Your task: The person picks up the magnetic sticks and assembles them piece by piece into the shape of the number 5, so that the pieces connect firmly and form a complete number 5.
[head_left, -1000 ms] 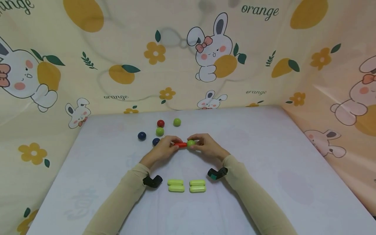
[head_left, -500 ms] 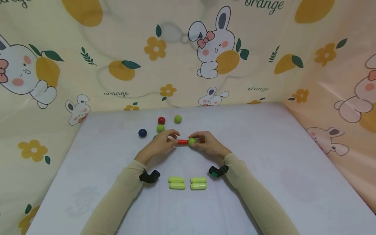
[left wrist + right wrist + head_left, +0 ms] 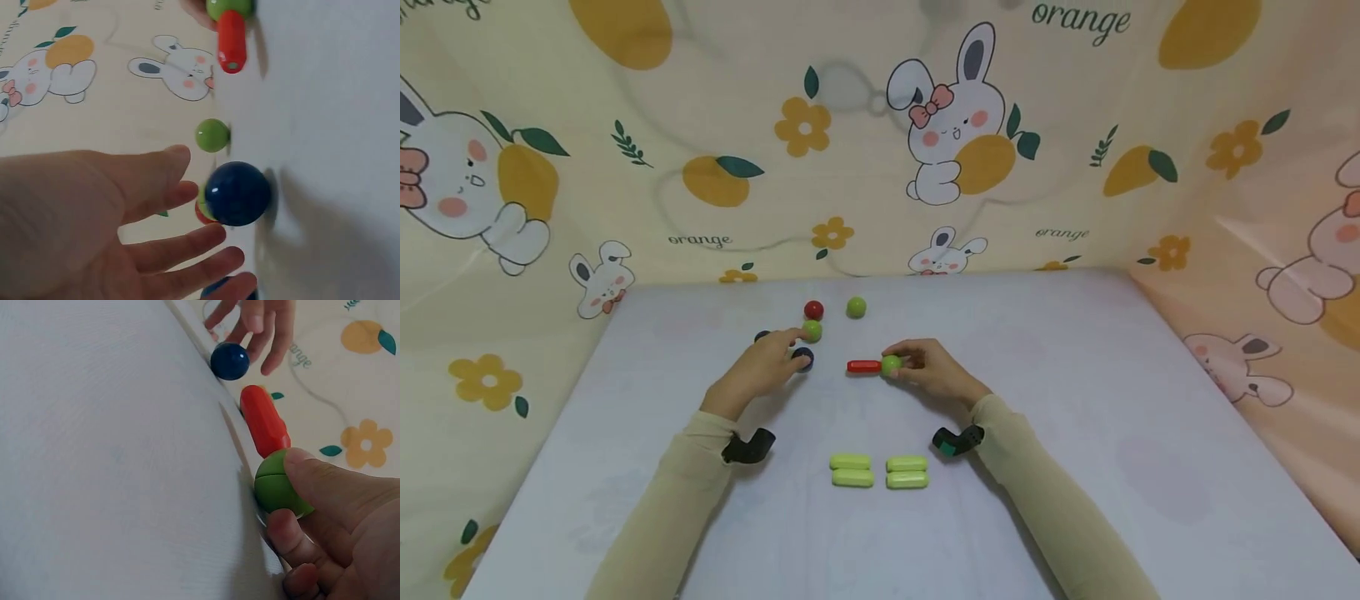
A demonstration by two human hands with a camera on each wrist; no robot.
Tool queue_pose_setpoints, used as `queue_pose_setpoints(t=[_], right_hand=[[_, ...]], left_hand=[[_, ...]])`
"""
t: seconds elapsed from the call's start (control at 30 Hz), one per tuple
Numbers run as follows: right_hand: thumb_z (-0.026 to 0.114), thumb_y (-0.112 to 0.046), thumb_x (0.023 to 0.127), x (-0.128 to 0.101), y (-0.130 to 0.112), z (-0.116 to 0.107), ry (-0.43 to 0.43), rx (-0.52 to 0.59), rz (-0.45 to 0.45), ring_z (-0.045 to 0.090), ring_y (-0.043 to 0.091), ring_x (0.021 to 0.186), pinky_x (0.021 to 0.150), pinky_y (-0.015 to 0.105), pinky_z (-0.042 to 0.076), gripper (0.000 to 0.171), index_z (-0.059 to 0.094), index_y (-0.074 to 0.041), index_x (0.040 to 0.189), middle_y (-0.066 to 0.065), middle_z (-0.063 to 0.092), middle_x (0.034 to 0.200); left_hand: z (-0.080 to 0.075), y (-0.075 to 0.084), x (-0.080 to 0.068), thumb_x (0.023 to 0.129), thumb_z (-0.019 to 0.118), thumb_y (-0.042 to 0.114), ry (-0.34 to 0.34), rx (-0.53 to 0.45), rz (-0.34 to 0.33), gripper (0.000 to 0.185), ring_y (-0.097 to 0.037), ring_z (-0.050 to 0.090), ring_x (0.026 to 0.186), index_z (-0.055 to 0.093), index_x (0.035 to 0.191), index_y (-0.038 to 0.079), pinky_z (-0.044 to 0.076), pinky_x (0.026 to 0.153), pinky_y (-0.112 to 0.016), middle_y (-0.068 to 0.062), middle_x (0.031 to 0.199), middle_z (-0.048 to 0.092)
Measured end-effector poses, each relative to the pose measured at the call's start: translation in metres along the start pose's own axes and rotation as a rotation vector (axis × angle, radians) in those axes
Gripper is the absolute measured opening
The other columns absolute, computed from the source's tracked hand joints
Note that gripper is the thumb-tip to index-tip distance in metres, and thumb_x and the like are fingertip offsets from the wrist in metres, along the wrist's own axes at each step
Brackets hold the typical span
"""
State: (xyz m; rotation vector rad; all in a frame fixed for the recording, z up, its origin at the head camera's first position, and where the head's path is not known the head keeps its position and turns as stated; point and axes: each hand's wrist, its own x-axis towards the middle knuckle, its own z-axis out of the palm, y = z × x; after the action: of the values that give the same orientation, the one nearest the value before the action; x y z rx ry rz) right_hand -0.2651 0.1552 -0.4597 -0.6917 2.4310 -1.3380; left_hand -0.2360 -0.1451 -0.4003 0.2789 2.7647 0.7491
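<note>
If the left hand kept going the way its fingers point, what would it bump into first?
Most likely the dark blue ball just off the left hand's fingertips, which are spread open toward it. A green ball sits just past it; depth is hard to judge.

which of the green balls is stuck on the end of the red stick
The green ball that the right hand pinches; the other two green balls lie loose farther back.

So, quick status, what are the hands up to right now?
Left hand open, reaching at the dark blue ball. Right hand pinching the green ball joined to the red stick. Nothing blocking.
</note>
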Motion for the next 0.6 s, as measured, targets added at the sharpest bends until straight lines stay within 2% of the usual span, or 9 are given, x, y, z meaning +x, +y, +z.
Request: queue_pose_setpoints(t=[0.2, 0.37, 0.5, 0.6], right_hand=[[0.07, -0.009, 0.094, -0.001, 0.002, 0.003, -0.003, 0.014, 0.016, 0.057, 0.017, 0.092, 0.079, 0.024, 0.049, 0.035, 0.067, -0.006, 0.129, 0.012, 0.066, 0.13], [0.071, -0.011, 0.094, -0.002, 0.002, 0.004, -0.005, 0.01, 0.012, 0.058, 0.018, 0.095, 0.083, 0.025, 0.05, 0.035, 0.067, -0.007, 0.129, 0.011, 0.066, 0.131], [0.071, -0.011, 0.094, -0.002, 0.0, 0.002, 0.006, 0.009, 0.018, 0.06, 0.02, 0.1, 0.088, 0.027, 0.05, 0.036, 0.067, -0.007, 0.129, 0.012, 0.066, 0.133], [0.071, -0.012, 0.095, -0.002, -0.002, 0.0, 0.005, 0.003, 0.017, 0.06, 0.019, 0.099, 0.087, 0.027, 0.05, 0.036, 0.066, -0.007, 0.13, 0.012, 0.066, 0.132]], left_hand=[[0.013, -0.004, 0.001, 0.101, 0.06, 0.015, -0.003, 0.017, 0.044, 0.047, -0.042, 0.044, 0.143, 0.05, 0.146, 0.006, 0.036, 0.117, -0.055, -0.024, 0.151, 0.049], [0.021, -0.007, 0.003, 0.1, 0.06, 0.007, 0.008, 0.015, 0.057, 0.042, -0.04, 0.046, 0.142, 0.054, 0.142, 0.006, 0.039, 0.116, -0.054, -0.023, 0.149, 0.052], [0.021, -0.007, 0.004, 0.1, 0.059, 0.005, 0.019, -0.002, 0.068, 0.04, -0.04, 0.049, 0.14, 0.056, 0.14, 0.006, 0.041, 0.114, -0.054, -0.023, 0.147, 0.053], [0.02, -0.005, 0.004, 0.1, 0.059, 0.006, 0.018, -0.018, 0.081, 0.039, -0.04, 0.054, 0.134, 0.056, 0.139, 0.006, 0.044, 0.111, -0.054, -0.023, 0.145, 0.055]])
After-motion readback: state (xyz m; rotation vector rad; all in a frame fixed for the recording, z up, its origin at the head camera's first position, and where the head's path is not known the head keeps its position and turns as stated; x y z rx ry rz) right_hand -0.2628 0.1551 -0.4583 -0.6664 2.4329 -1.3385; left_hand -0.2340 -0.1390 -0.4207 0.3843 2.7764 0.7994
